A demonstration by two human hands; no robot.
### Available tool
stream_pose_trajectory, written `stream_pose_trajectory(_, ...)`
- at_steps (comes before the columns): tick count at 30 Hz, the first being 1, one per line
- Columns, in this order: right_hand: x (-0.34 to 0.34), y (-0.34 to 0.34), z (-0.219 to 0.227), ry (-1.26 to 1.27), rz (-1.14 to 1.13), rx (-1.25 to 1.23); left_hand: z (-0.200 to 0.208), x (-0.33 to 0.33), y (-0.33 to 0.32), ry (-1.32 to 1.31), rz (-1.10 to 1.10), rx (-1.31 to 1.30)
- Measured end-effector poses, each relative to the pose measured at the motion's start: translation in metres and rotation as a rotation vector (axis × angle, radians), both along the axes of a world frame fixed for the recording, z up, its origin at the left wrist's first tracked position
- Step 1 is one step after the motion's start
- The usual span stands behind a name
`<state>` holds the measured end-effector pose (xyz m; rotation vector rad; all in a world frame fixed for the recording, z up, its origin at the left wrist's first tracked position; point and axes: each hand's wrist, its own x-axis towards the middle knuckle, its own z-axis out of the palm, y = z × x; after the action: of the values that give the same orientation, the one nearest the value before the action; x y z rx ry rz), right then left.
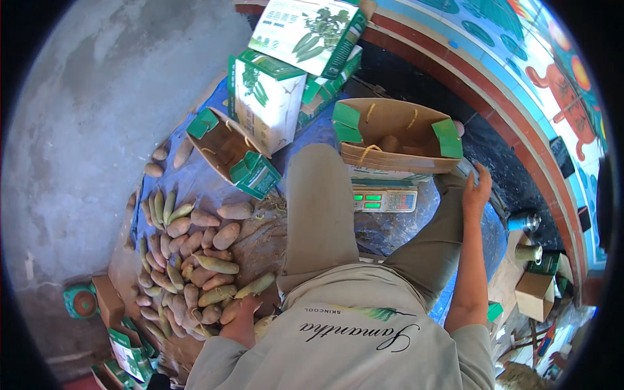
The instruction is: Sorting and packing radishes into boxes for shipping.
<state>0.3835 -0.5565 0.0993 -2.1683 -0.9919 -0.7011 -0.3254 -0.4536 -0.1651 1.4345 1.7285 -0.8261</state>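
At the right edge of the tuber pile, my left hand [247, 309] reaches down beside a long green radish [257, 285] and a reddish-brown sweet potato [231, 311]. Its fingertips are hidden, so I cannot tell its grip. My right hand [478, 188] is by my right knee, near the end of an open carton [396, 157]; its fingers are apart, with nothing visible in them. That carton stands on a digital scale [390, 200] with lit green displays, and at least one tuber [389, 143] lies inside it.
An open carton [224, 156] stands ahead on the left, beside stacked green-and-white cartons [270, 97]. A blue sheet [416, 224] covers part of the floor. To the right are a metal-and-blue flask [524, 222], a greenish cup [528, 253] and a brown box [534, 296].
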Motion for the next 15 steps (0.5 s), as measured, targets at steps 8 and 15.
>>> stream_pose_trajectory(8, 0.004, -0.014, -0.011, 0.172, -0.129, 0.071, -0.117, -0.036, -0.063, -0.112, -0.252, -0.074)
stream_pose_trajectory(15, -0.003, -0.005, -0.004, 0.019, -0.074, -0.126, -0.017, 0.029, -0.064, -0.014, -0.366, -0.491)
